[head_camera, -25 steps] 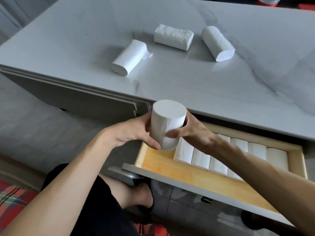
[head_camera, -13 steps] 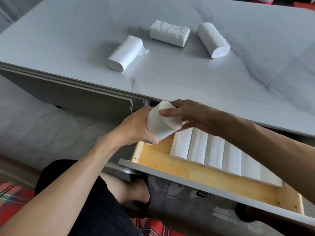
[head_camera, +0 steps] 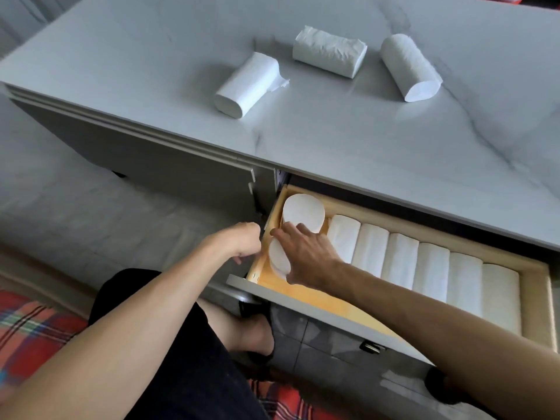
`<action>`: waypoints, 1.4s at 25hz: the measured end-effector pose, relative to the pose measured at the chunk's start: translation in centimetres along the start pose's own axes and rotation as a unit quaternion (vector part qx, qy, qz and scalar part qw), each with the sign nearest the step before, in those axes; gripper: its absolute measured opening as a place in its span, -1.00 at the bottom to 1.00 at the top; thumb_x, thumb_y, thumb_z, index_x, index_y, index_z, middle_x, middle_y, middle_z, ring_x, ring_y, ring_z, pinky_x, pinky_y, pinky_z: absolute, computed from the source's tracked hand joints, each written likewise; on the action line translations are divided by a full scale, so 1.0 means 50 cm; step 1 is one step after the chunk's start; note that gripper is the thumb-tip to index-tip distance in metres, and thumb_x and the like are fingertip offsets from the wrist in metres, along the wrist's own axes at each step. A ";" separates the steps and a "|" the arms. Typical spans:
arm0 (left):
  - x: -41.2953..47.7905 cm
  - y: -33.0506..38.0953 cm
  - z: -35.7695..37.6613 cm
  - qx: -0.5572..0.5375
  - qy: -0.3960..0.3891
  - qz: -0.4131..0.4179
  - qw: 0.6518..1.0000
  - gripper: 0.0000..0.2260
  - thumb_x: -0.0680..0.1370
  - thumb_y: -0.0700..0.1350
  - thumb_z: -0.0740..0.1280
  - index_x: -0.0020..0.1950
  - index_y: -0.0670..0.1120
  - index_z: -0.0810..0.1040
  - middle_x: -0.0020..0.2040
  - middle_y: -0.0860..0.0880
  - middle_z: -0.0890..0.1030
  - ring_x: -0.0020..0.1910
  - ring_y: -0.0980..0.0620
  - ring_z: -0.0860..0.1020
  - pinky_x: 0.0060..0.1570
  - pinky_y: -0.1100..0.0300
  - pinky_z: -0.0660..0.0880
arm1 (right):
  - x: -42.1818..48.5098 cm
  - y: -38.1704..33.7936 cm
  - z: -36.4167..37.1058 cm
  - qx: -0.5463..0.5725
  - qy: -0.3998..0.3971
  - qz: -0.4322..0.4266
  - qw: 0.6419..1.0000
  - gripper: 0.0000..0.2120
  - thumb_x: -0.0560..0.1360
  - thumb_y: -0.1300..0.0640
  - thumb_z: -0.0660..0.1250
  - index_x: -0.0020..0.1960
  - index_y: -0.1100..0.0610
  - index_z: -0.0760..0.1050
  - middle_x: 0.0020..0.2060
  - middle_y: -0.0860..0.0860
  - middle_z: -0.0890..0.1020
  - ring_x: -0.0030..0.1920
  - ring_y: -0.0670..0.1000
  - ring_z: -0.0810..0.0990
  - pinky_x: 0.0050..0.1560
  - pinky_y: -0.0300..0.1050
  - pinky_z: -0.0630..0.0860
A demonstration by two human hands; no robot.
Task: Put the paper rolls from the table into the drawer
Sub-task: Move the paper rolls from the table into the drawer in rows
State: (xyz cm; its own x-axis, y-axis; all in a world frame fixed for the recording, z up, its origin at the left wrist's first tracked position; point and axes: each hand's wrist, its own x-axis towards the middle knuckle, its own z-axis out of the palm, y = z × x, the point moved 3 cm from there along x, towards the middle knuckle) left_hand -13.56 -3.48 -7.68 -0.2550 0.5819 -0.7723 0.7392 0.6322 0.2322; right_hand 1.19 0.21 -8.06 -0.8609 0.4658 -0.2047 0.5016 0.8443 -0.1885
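Note:
Three white paper rolls lie on the grey marble table (head_camera: 348, 140): a left roll (head_camera: 247, 86), a squashed middle roll (head_camera: 330, 53) and a right roll (head_camera: 409, 68). Below the table edge the wooden drawer (head_camera: 315, 301) stands pulled out, with several rolls (head_camera: 433, 271) lying side by side in it. At its left end one roll (head_camera: 303, 210) stands on end at the back. My right hand (head_camera: 306, 256) grips another roll (head_camera: 277, 260) in front of it, fingertips touching the back one. My left hand (head_camera: 241, 244) hangs curled just outside the drawer's left side, holding nothing.
The drawer's grey front panel (head_camera: 333, 319) juts toward my legs. A closed grey cabinet front (head_camera: 151, 159) is left of the drawer. My knee and foot (head_camera: 251, 334) are beneath it, on a tiled floor with a red plaid rug (head_camera: 27, 334).
The roll held in both hands above the drawer has gone down into its left end. My left hand let go and drew back outside the drawer. My right hand stayed on the roll.

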 end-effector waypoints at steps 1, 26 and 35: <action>0.003 -0.002 0.011 -0.031 -0.031 -0.009 0.999 -0.75 0.54 -0.29 0.26 0.20 -0.30 0.51 0.03 -0.29 0.66 -0.03 -0.21 0.68 -0.04 -0.06 0.65 | 0.005 0.001 0.012 -0.005 0.013 0.006 1.000 -0.12 0.15 -0.06 0.61 0.34 0.06 0.26 0.26 0.06 0.46 0.17 0.13 0.47 -0.08 0.02 0.57; -0.109 0.133 -0.278 -0.117 0.459 0.196 0.858 -0.84 0.52 -0.12 0.34 0.08 0.00 0.57 0.00 0.05 0.64 -0.04 -0.01 0.62 -0.07 0.12 0.55 | -0.022 0.185 -0.305 0.145 0.244 0.059 0.957 -0.73 0.47 0.13 0.35 0.16 0.07 0.58 0.03 0.03 0.64 0.04 0.09 0.59 -0.08 -0.04 0.53; 0.102 0.177 -0.524 -0.129 0.384 -0.020 0.914 -0.55 0.61 -0.02 0.21 0.34 -0.34 0.37 0.32 -0.36 0.47 0.28 -0.32 0.46 0.18 -0.04 0.42 | 0.133 0.592 -0.403 0.182 0.172 0.370 0.895 -0.49 0.54 -0.11 0.27 0.32 0.24 0.40 0.28 0.29 0.42 0.29 0.29 0.38 0.26 0.11 0.40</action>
State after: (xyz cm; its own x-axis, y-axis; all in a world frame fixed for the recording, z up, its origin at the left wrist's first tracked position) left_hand -24.66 18.48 5.92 -0.7150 0.6798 -0.1633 0.5727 0.7035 0.4209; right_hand 8.61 33.63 4.38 -0.2262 0.9682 -0.1069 0.8852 0.1585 -0.4373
